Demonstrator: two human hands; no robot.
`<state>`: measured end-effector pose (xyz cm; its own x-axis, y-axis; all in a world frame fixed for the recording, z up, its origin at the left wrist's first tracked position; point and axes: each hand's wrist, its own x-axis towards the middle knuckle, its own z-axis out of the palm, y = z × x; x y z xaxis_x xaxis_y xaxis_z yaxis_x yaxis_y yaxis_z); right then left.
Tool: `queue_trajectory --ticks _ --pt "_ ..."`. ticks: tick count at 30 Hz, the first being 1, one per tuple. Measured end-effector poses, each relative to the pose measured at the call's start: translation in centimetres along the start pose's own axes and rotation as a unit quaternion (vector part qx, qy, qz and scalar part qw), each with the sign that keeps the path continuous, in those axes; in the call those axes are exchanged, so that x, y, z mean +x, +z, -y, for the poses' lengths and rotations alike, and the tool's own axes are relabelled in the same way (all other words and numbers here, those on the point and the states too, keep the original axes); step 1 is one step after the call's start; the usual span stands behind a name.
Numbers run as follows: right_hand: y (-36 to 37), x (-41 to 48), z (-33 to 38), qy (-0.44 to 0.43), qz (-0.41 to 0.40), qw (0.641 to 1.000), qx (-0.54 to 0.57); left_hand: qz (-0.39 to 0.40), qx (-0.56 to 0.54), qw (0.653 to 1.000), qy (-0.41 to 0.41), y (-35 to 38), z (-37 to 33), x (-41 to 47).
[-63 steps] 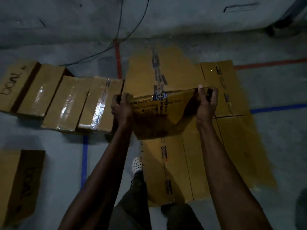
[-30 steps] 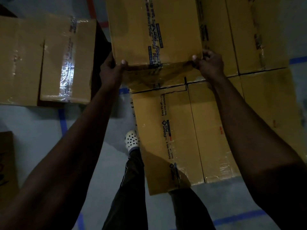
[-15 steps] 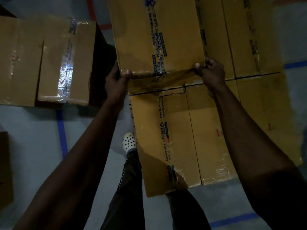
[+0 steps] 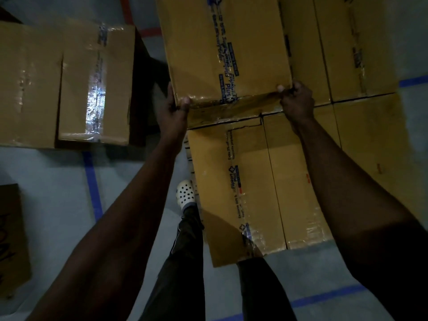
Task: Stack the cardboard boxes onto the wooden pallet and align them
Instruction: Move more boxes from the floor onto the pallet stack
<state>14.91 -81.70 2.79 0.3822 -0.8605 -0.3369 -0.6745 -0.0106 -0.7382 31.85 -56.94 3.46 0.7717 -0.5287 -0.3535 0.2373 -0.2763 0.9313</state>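
You have a base layer (image 4: 231, 163) of cardboard boxes laid edge to edge. The wooden pallet is hidden beneath it, so I cannot confirm it. The box in hand (image 4: 222, 47) is over the far left of that layer, starting a second tier. Your left grip (image 4: 174, 110) is clenched round its near left corner and your right grip (image 4: 297, 100) pinches its near right corner. I cannot tell whether its weight is fully down. By my reading most of the job remains: the waiting boxes (image 4: 76, 84) lie on the floor (image 4: 58, 193) to the left, with another box (image 4: 11, 232) at the near left. The held box's near edge runs just beyond the seam between the rows and looks slightly skewed, so squaring is left to do. The gap to the waiting boxes is narrow, and your shoe (image 4: 185, 192) is just beside the stack's left edge.
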Motion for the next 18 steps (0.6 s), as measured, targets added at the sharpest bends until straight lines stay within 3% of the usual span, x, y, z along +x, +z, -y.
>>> queue_trajectory --ticks 6,10,18 --pt "0.3 -4.8 3.5 0.100 0.016 0.993 0.068 0.006 0.046 0.996 -0.074 -2.4 -4.6 -2.3" --pt "1.5 -12.0 4.9 0.156 0.014 0.982 0.107 -0.014 0.018 0.994 -0.110 -5.2 -5.7 -7.2" --pt "1.6 -30.0 9.5 0.099 0.123 0.974 0.160 -0.100 -0.056 0.989 -0.091 -12.5 -8.5 -23.8"
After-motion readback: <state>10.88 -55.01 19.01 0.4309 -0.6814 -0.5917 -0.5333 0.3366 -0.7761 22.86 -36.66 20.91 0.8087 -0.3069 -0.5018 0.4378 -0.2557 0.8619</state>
